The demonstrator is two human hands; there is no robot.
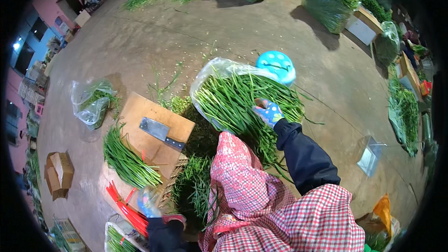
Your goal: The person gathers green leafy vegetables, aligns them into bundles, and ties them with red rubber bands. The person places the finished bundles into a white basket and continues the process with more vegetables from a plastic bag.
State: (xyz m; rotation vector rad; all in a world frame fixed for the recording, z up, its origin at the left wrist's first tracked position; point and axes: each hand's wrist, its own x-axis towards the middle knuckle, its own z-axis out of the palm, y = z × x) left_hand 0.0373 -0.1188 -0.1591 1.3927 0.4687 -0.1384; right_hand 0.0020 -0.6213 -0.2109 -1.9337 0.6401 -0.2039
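My right hand [268, 112], in a blue flowered glove, rests against a large heap of long green leafy stalks [238, 101] on a clear plastic sheet. Its thumb stands off from the curled fingers; whether stalks are gripped is hidden. My left hand [149, 202], in a similar glove, is blurred beside a bundle of red plastic ties [126, 210]. It is near the pale ends of a smaller bunch of green stalks [129, 161]. That bunch lies at the edge of a wooden board [157, 112]. On the board is a cleaver [155, 129] with a black handle.
A blue stool [276, 63] stands behind the heap. A bag of greens [94, 101] and an open cardboard box [58, 175] are at left. Nearby left is a white crate [115, 239] with tied stalks. A clear plastic scoop-like container [370, 155] lies at right.
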